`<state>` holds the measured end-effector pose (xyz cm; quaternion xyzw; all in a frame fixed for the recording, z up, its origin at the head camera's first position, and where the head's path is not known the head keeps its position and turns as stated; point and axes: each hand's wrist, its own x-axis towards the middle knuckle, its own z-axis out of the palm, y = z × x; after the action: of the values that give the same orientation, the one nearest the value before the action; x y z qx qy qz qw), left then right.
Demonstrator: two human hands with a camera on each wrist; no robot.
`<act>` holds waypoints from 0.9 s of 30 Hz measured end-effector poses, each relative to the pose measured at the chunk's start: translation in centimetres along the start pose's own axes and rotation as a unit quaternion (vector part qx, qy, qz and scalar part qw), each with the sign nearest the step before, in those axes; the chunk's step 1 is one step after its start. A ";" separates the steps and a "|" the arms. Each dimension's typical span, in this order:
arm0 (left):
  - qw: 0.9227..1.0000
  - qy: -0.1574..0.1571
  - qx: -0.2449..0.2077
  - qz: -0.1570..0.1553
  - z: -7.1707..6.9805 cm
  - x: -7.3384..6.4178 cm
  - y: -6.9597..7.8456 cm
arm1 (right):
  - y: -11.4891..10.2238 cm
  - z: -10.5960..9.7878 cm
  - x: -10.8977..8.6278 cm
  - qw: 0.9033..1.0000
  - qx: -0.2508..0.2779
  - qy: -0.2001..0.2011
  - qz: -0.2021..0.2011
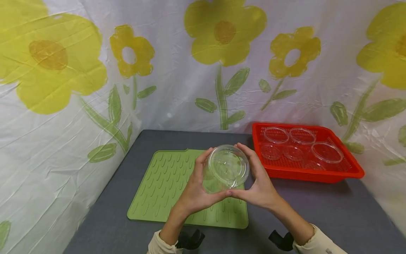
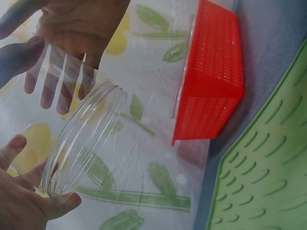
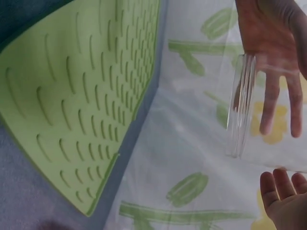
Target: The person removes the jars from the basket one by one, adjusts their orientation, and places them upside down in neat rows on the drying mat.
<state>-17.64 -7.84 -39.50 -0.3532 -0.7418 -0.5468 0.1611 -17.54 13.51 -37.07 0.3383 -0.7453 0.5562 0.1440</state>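
A clear, round plastic jar [image 1: 229,165] is held up between both hands above the green mat [image 1: 158,190], its round end facing the head camera. My left hand [image 1: 197,188] grips its left side, and my right hand [image 1: 259,181] grips the right. Both thumbs meet at the near edge, while the fingers reach around the far side. The left wrist view shows the ridged rim of the jar [image 2: 81,139] and fingers visible through its transparent wall. From the right wrist, the jar [image 3: 242,105] appears side on, with spread fingers along its body.
A red perforated basket [image 1: 317,174] stands at the back right with several clear round containers [image 1: 326,152] inside. The ridged mat lies on a dark grey table [image 1: 104,215]. A white curtain [image 1: 168,102] printed with yellow flowers hangs behind and at the sides.
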 end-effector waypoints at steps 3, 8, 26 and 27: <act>1.000 0.002 -0.004 0.005 -0.2 -0.2 -0.1 | -0.2 0.4 0.2 1.000 0.012 0.005 -0.002; 1.000 0.007 -0.007 0.020 -0.8 -0.6 -0.5 | -0.4 1.2 0.5 1.000 0.010 0.011 0.013; 0.981 0.026 0.148 -0.125 -7.6 -4.6 -4.8 | 0.7 3.1 1.7 0.999 -0.009 0.035 0.021; 0.977 0.028 0.159 -0.136 -8.2 -4.8 -5.3 | 0.8 3.2 1.8 0.999 -0.009 0.035 0.028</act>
<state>-19.16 -17.96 -43.32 -0.2036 -0.8557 -0.4479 0.1604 -18.84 10.09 -37.71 0.2961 -0.7539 0.5651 0.1568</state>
